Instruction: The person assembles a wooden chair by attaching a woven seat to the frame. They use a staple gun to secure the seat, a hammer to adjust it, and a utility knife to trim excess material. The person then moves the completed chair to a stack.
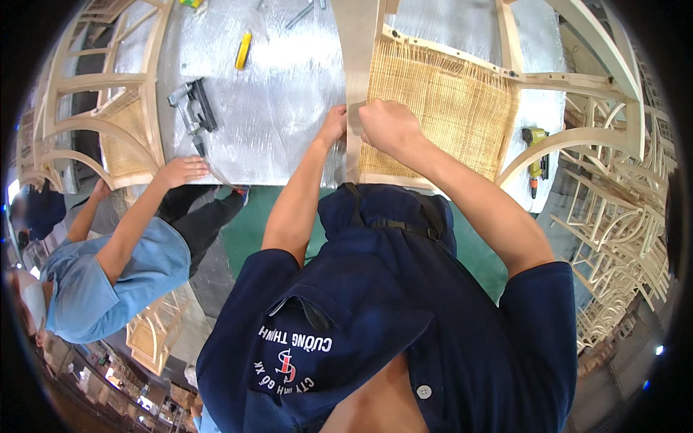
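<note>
Your left hand (333, 125) is at the left edge of the broad pale wooden rail (357, 65) that runs up the middle, fingers against the wood; you cannot tell from here whether they grip it, as the tips are partly hidden. Your right hand (391, 128) is closed in a fist against the rail's right side, just over the woven panel (447, 108) (anything inside that fist is out of sight). The rail and panel belong to the chair frame (509, 36) in front of you, on the film-covered table (274, 148).

Left of your hands lie a nail gun (193, 108) and, farther up, a yellow cutter (243, 52). A green-and-black tool (535, 155) lies near the right edge, beyond the frame's curved brace (559, 144). At your left, a co-worker in a blue shirt (130, 278) rests one hand (182, 172) on the table's edge, beside another chair frame (149, 94).
</note>
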`<state>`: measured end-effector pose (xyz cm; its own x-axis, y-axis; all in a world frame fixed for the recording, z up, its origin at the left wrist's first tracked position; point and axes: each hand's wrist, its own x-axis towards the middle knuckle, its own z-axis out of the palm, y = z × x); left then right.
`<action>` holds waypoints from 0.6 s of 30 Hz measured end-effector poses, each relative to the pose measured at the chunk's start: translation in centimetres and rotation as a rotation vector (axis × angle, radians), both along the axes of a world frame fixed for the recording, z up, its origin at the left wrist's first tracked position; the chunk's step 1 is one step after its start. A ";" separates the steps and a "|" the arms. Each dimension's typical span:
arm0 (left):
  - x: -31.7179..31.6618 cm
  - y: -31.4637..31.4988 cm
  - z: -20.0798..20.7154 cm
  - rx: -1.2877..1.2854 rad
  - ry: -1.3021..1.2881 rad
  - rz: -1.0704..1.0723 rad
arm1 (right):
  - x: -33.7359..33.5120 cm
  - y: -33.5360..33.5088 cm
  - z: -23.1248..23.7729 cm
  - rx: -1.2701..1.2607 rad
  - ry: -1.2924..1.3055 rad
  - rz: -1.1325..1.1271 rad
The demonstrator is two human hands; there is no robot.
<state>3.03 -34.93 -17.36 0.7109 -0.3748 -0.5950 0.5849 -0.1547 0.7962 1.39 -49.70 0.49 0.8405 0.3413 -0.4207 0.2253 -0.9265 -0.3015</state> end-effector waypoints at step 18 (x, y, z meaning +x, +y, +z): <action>-1.3 -0.9 -0.9 0.126 -0.248 0.050 | -5.0 -4.9 -3.9 0.043 -0.290 -0.131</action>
<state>1.69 -35.80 -18.28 0.8562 -0.2698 -0.4406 0.3841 -0.2379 0.8921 -3.58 -54.63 -3.44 0.9613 0.2346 -0.1444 0.1874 -0.9411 -0.2813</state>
